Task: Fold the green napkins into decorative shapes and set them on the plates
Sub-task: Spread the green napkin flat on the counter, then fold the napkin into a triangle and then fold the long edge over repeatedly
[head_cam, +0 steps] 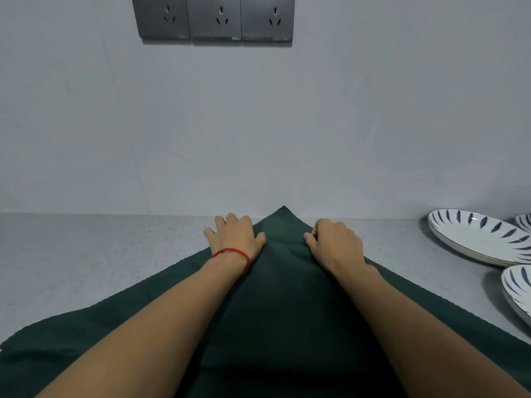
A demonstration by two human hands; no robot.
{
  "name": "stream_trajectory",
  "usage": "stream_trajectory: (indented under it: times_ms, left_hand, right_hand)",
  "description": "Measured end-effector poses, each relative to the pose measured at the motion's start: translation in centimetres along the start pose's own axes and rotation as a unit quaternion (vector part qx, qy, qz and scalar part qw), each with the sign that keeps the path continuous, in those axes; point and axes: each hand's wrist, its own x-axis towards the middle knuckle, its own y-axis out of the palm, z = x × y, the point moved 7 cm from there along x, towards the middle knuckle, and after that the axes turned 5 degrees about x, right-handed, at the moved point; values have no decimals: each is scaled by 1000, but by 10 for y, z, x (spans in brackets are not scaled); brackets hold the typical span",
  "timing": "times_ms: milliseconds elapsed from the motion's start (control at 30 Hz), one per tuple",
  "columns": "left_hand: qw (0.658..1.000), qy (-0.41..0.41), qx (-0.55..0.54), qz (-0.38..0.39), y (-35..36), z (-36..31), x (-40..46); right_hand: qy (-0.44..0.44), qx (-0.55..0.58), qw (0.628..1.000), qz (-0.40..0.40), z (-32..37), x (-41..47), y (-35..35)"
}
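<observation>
Forearms reach out from the bottom edge over a dark green napkin that lies flat on the grey speckled worktop, one corner pointing away toward the wall. Napkin fills most of the near worktop; a darker middle panel suggests a second layer of cloth, though how many layers there are cannot be told. Left hand rests palm down at the napkin's far left edge, fingers straight and spread, partly on the cloth and partly on bare worktop beside it; a red string bracelet circles that wrist. Right hand sits on the napkin's far right edge, fingers curled in with thumb against them; it seems to pinch the cloth edge there, but the grip itself is hidden under the knuckles. Beyond both hands the napkin's far tip touches or nearly touches the base of the wall. Right of the napkin, well apart from it, stand white plates with blue leaf strokes: one large plate, a nearer plate cut by the frame edge, and a sliver of a third plate behind. Above the napkin, high on the pale wall, a row of three grey sockets.
</observation>
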Motion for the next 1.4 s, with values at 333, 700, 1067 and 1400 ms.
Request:
stream_trajectory:
  times_ms: [333, 700, 1067, 1400]
  left_hand:
    - [988, 120, 28, -98, -41, -1, -95]
    - [990, 117, 6, 80, -1, 14, -135]
    - [992, 118, -10, 50, -3, 12, -136]
    - [934, 283, -94, -196, -49, -5, -227]
  right_hand:
    - [-100, -101, 990, 4, 26, -102, -40]
    - [-3, -62, 985, 162, -4, -144, -12]
    - [-12, -2, 998, 58, -2, -144, -23]
    - [-255, 51, 958, -118, 46, -211, -63]
